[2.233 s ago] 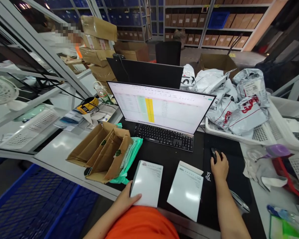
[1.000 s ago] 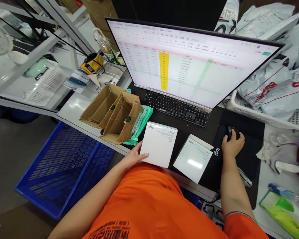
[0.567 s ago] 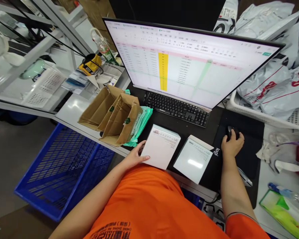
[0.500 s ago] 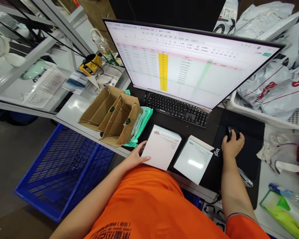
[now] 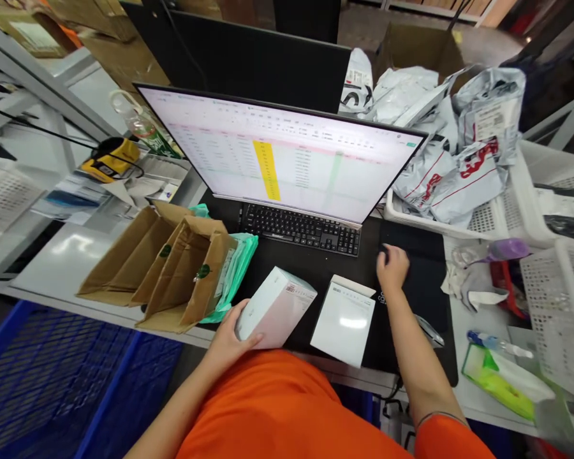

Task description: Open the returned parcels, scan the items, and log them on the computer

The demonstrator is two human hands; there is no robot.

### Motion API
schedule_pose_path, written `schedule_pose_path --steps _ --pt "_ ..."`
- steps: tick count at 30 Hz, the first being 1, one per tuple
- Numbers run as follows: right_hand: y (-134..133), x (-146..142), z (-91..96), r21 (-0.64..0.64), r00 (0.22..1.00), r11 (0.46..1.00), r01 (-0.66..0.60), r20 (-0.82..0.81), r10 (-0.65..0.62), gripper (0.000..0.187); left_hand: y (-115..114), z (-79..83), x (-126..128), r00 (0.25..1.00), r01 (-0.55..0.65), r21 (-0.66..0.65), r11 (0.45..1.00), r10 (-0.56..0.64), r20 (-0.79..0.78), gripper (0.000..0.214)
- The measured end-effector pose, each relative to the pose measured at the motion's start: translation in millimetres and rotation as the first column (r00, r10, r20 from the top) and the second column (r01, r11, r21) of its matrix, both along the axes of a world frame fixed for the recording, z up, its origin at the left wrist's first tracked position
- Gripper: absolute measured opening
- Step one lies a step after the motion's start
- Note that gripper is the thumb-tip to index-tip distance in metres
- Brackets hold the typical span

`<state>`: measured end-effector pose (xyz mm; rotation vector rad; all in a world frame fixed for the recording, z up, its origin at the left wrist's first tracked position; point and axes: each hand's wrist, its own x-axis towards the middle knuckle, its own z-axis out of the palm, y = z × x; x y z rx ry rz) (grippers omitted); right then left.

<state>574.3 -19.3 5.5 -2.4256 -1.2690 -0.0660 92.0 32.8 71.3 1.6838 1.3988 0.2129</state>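
Observation:
My left hand (image 5: 228, 335) grips a white rectangular box (image 5: 276, 309), which is tilted up off the black desk mat with a barcode label on its top edge. A second flat white box (image 5: 343, 322) lies to its right, apart from it. My right hand (image 5: 393, 268) rests over a computer mouse (image 5: 384, 254), mostly hiding it, on a black Logi mouse pad (image 5: 416, 287). Brown cardboard mailers (image 5: 182, 274) and green plastic bags (image 5: 236, 280) stand left of the tilted box.
A black keyboard (image 5: 300, 229) and a large monitor (image 5: 277, 156) stand ahead. A white basket (image 5: 411, 217) holds grey mailer bags at right. A blue mesh crate (image 5: 52, 389) sits below the desk's left side. A green packet (image 5: 500, 382) lies at right.
My left hand has tipped the white box up off the mat and turned it. The view has swung upward and away from the desk. My right hand stays on the mouse.

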Motion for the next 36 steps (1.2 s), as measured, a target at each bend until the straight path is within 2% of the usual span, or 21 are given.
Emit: schedule_pose_path --steps 1,3,5,11,16,20,25,29,36 --pt "13 -8 8.4 -0.100 0.988 0.985 -0.143 -0.071 0.137 0.047 0 0.2 1 1.000 0.029 0.033 0.999 -0.028 -0.005 0.089" --pt "35 -24 18.5 -0.244 0.935 0.907 -0.342 -0.178 0.305 0.046 1 -0.2 1 0.995 0.097 0.074 0.993 -0.097 -0.002 0.085" --pt "51 -36 20.1 -0.308 0.919 0.868 -0.388 -0.193 0.343 0.045 0 -1.0 -1 0.989 0.146 0.084 0.986 -0.147 0.014 0.080" --pt "68 -49 14.2 -0.406 0.918 0.823 -0.398 -0.169 0.360 0.046 -9 0.2 -7 0.984 0.173 0.034 0.984 -0.174 0.032 0.073" --pt "82 -63 28.5 -0.415 0.908 0.808 -0.419 -0.174 0.381 0.048 -9 3.5 -5 0.986 0.164 0.012 0.986 -0.164 0.022 0.078" --pt "108 -85 38.0 -0.414 0.894 0.793 -0.446 -0.179 0.410 0.051 -7 1.2 -5 0.984 0.175 0.020 0.984 -0.175 0.026 0.080" --pt "132 -99 40.8 -0.466 0.933 0.809 -0.358 -0.156 0.323 0.051 -10 -3.7 -8 0.983 0.180 0.028 0.983 -0.181 0.023 0.082" --pt "125 -97 38.8 -0.507 0.959 0.814 -0.282 -0.152 0.237 0.044 -12 -8.9 -13 0.978 0.207 0.056 0.977 -0.209 0.026 0.082" --pt "100 -99 29.6 -0.535 0.967 0.806 -0.252 -0.170 0.189 0.049 -8 -13.5 -15 0.971 0.234 0.121 0.965 -0.239 0.024 0.080"
